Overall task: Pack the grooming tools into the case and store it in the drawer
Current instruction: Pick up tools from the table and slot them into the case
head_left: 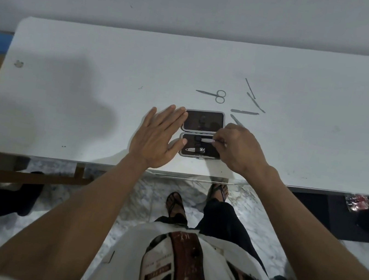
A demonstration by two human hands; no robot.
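A small grey-rimmed case [215, 123] lies open on the white table [88, 100], its two dark halves side by side. A nail clipper [197, 151] sits in the near half. My left hand [157, 135] lies flat and open against the case's left edge, fingertips touching it. My right hand [237, 148] pinches a thin metal tool [206, 140] whose tip lies in the near half of the case. Small scissors [214, 94] and several slim metal tools [244, 112] lie loose beyond the case, to the right.
The table's near edge runs just below the case. A wall stands behind the table. Under the edge I see marble floor, my sandalled feet and a wooden frame [52, 177] at left. A dark cabinet [336, 212] with a red packet [357, 202] is at right.
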